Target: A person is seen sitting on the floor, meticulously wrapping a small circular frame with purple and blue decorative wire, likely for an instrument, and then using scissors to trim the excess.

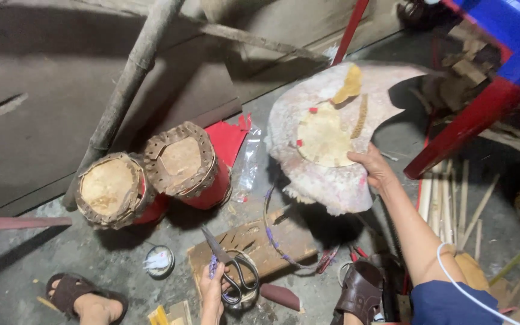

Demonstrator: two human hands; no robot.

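Observation:
My right hand [375, 168] grips the near edge of a large stiff sheet of pale hide [332, 156], held up off the floor. A round cream disc [324, 139] lies on the sheet with a few small red scraps around it. My left hand [213, 290] holds a pair of dark scissors [231, 268] by the handles, blades pointing up and left over a wooden block [260, 244]. Two small red drums [151, 183] with hide tops and laced edges stand on the floor to the left.
A bamboo pole [129, 78] leans across the wall behind the drums. A red and blue stool [501, 66] stands at the right above bamboo slats [452, 198]. A small round tin [159, 261], red paper [227, 139] and my sandalled feet [85, 298] are on the concrete floor.

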